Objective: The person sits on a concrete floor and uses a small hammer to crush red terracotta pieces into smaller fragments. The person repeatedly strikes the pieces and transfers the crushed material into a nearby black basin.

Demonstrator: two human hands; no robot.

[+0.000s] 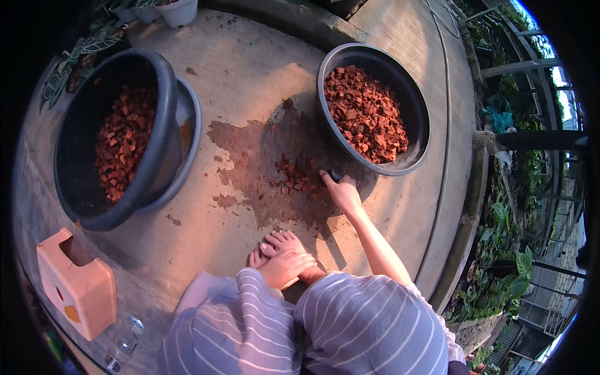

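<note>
My right hand is closed around a small black object, perhaps a handle, just below a round black basin; its lower part is hidden. That basin holds many reddish-brown chunks. My left hand rests over my foot and ankle, with no object visible in it. Loose chunks lie on the wet patch of concrete left of my right hand. On the left a large black tub, tilted on its side, holds more chunks, with a round grey basin behind it.
A pink plastic stool and a clear bottle are at lower left. White plant pots stand at upper left. A hose runs along the concrete floor on the right, beside a low curb and planted beds.
</note>
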